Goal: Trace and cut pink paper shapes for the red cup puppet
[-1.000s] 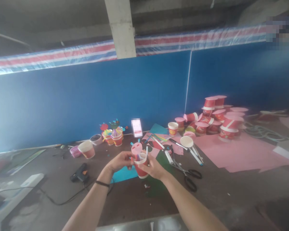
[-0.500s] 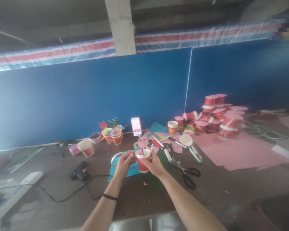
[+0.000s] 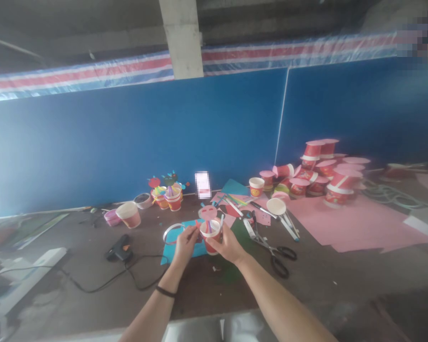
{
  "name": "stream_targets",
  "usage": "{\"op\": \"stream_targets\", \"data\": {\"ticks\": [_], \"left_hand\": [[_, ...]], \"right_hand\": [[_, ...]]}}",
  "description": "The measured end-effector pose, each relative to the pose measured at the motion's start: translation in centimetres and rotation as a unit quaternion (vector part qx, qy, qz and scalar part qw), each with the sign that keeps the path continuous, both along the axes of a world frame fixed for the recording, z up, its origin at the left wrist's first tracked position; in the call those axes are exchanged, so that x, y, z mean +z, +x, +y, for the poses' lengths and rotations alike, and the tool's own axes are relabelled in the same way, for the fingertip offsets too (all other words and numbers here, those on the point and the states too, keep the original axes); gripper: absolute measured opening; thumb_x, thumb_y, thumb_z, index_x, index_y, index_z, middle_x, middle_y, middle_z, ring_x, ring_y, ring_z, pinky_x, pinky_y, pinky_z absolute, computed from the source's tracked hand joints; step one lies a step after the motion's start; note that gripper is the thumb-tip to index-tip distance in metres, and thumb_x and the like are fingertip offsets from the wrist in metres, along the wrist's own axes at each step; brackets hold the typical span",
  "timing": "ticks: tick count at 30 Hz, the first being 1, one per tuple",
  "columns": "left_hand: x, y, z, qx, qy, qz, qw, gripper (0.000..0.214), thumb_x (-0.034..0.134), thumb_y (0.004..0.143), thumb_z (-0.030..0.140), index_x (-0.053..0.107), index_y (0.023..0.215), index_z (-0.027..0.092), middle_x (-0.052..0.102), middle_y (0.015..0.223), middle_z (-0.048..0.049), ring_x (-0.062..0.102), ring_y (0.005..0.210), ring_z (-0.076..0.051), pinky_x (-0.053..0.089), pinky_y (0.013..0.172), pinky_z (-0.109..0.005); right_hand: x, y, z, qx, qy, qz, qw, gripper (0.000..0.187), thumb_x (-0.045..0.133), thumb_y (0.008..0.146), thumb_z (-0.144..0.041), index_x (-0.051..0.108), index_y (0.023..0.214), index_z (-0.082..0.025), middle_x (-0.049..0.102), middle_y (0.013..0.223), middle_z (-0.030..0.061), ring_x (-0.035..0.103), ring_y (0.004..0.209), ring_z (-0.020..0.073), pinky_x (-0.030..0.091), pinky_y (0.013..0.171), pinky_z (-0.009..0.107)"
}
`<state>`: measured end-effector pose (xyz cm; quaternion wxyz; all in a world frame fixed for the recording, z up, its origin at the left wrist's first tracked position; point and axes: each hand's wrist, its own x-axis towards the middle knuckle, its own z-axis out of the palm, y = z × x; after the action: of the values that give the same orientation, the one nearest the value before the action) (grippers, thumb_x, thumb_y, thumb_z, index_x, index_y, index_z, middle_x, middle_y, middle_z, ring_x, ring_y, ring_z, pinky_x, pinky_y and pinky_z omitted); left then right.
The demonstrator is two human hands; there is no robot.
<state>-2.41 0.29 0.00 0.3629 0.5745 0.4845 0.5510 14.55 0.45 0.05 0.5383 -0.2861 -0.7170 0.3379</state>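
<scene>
Both my hands hold a red paper cup (image 3: 210,235) with a white rim, just above the dark table. Coloured paper pieces and a pink round cut-out (image 3: 207,212) stick up out of it. My right hand (image 3: 227,244) wraps round the cup's right side. My left hand (image 3: 185,243) pinches at the cup's left rim, fingers closed. A blue paper sheet (image 3: 183,247) lies under the hands, with a white paper ring (image 3: 171,231) beside it.
A black glue gun (image 3: 118,249) with its cord lies to the left. Scissors (image 3: 276,251) and pens lie to the right on pink paper (image 3: 360,225). A pile of red cups (image 3: 324,173) stands at the back right, decorated cups (image 3: 167,194) at the back left. A blue wall runs behind.
The cup and both hands have moved slightly away from me and lower toward the table. My left hand has shifted from the cup's back to its left rim.
</scene>
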Motion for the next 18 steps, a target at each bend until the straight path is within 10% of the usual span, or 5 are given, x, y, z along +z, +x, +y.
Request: {"op": "stream_targets", "data": {"ticks": [4,18], "left_hand": [[0.4,0.6,-0.6,0.029,0.068,0.090,0.993,0.025,0.050,0.080,0.037,0.062,0.072,0.016,0.047,0.068,0.0001,0.049,0.058,-0.011,0.045,0.054,-0.023],[-0.3,1.9,-1.9,0.007,0.121,0.239,0.963,0.057,0.062,0.068,0.029,0.042,0.120,0.017,0.047,0.110,-0.0128,0.055,0.081,-0.019,0.049,0.061,-0.028]], "right_hand": [[-0.1,-0.1,-0.1,-0.018,0.013,-0.021,1.000,0.062,0.061,0.075,-0.032,0.032,0.129,-0.017,0.050,0.121,0.0117,0.045,0.114,0.0245,0.033,0.098,0.041],[0.4,-0.1,-0.3,-0.001,-0.003,-0.005,1.000,0.073,0.064,0.072,-0.032,0.026,0.132,-0.018,0.047,0.125,0.0110,0.043,0.117,0.0246,0.031,0.100,0.041]]}}
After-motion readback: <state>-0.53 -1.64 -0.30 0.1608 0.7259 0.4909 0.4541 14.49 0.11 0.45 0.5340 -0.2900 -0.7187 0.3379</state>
